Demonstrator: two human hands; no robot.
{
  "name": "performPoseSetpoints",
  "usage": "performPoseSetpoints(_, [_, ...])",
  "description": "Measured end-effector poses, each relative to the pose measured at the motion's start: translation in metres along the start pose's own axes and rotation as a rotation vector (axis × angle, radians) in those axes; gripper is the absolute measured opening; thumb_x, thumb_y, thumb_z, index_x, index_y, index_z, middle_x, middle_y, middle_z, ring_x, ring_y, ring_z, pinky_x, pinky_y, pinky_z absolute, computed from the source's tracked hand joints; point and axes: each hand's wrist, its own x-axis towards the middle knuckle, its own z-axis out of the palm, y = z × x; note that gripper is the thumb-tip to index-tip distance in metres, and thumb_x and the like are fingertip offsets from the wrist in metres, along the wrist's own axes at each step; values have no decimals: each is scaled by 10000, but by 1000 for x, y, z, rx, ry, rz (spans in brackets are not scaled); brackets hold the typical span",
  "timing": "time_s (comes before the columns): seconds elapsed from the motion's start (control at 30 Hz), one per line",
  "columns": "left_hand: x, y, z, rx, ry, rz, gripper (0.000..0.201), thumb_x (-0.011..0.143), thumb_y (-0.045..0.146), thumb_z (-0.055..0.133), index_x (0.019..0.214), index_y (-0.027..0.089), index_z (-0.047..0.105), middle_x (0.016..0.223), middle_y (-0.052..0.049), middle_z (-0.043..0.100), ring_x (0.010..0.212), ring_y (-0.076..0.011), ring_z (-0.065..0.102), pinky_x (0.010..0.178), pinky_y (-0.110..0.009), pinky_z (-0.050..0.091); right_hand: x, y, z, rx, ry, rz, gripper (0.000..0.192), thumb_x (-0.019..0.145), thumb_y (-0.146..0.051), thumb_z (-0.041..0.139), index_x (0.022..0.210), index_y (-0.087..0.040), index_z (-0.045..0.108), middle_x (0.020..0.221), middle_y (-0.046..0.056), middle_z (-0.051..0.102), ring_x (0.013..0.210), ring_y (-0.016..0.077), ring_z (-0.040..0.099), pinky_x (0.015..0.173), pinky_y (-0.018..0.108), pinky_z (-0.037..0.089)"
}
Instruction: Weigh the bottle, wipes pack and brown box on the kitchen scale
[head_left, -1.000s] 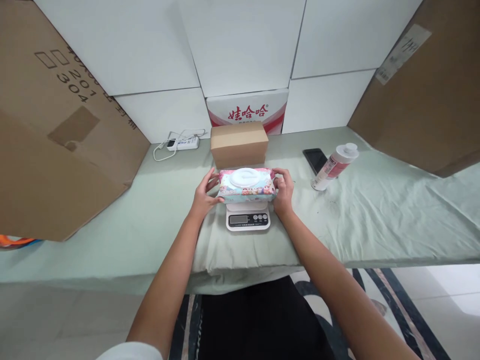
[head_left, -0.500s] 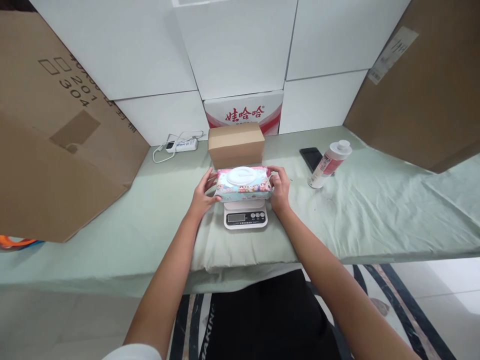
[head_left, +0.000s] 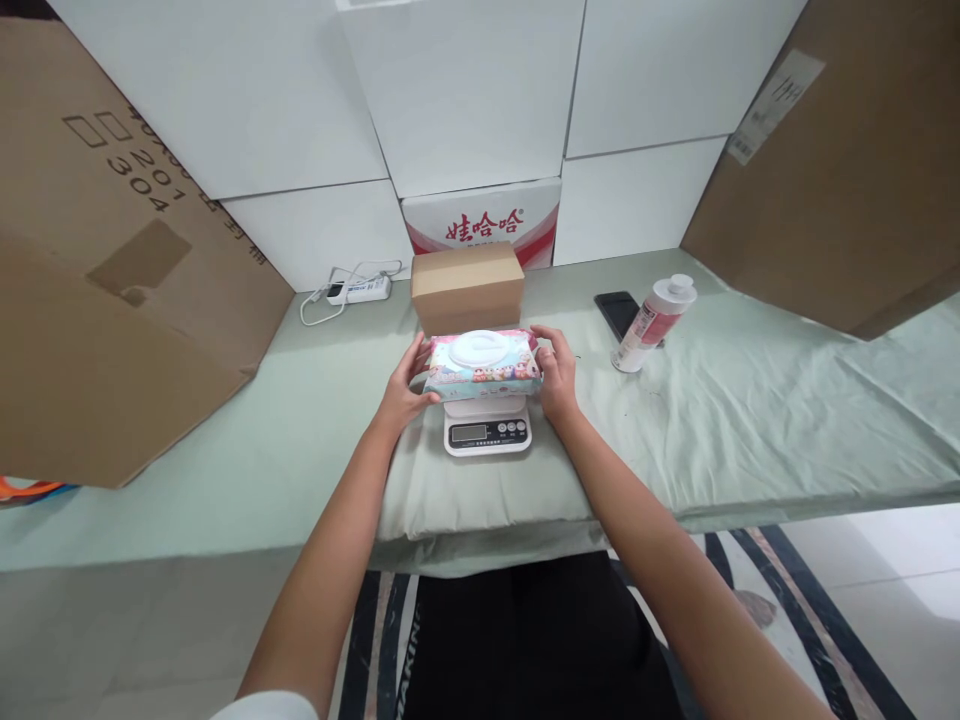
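Observation:
A pack of wet wipes (head_left: 480,375), pink and light blue with a white oval lid, lies flat over a white digital kitchen scale (head_left: 487,437). My left hand (head_left: 406,388) grips the pack's left end, thumb at the front and fingers behind. At the other end my right hand (head_left: 556,376) holds it with curled fingers. The pack covers the scale's weighing plate; the display and buttons show in front of it. Whether the pack's weight rests on the scale I cannot tell. Close behind stands a brown cardboard box (head_left: 468,290).
To the right, a white and pink bottle (head_left: 651,325) stands by a black phone (head_left: 618,314). A white power strip (head_left: 360,290) with a cable lies back left. Large cardboard sheets (head_left: 135,300) flank the green-clothed table (head_left: 315,440). White boxes (head_left: 465,90) wall off the back.
The view has shifted slightly, moving everything a little to the left in the picture. Both hands keep their hold on the wipes pack, which stays over the scale.

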Motion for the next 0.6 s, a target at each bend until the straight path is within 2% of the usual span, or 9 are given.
performPoseSetpoints(0.1, [0,-4,1,-14,3,5,1454,505,854,911,1695,184,413,1664,-288,494,1552,-477,488,1220,-534,499,1,1,-1,-19,0,-29,699,947,-818,457,1261,-232,674,1153,111,684,882,245,617,825,428,531])
performPoseSetpoints(0.17, [0,-7,1,-26,0,7,1442,499,859,908,1693,213,424,1676,-265,491,1562,-472,477,1244,-546,473,2,1,-3,-68,-20,-65,709,954,-819,451,1295,-239,677,1136,108,679,877,247,595,862,452,525])
performPoseSetpoints(0.3, [1,-12,3,-28,-4,15,1433,500,875,894,1693,230,431,1692,-252,476,1588,-470,440,1278,-566,430,3,-5,-13,-170,-162,-162,702,990,-782,445,1418,-264,647,1198,120,670,1082,307,591,1024,521,499])
performPoseSetpoints(0.43, [0,-12,6,-14,-9,25,1414,532,879,879,1697,227,416,1701,-265,452,1572,-462,467,1241,-531,479,4,-7,-22,-200,-341,-196,814,945,-782,572,1574,-267,534,1341,148,618,1170,334,584,1085,557,493])
performPoseSetpoints(0.5, [0,-10,7,-12,-2,16,1423,530,882,877,1698,218,407,1700,-280,442,1538,-466,510,1192,-511,525,4,-4,-24,-208,-373,-192,933,881,-797,664,1620,-258,480,1409,168,584,1197,351,589,1084,561,509])
performPoseSetpoints(0.6, [1,-7,7,-14,9,-9,1443,520,877,885,1696,192,403,1684,-303,445,1487,-475,565,1135,-499,568,5,0,-22,-226,-374,-170,1048,813,-800,747,1646,-247,435,1397,180,585,1236,375,593,1074,568,532])
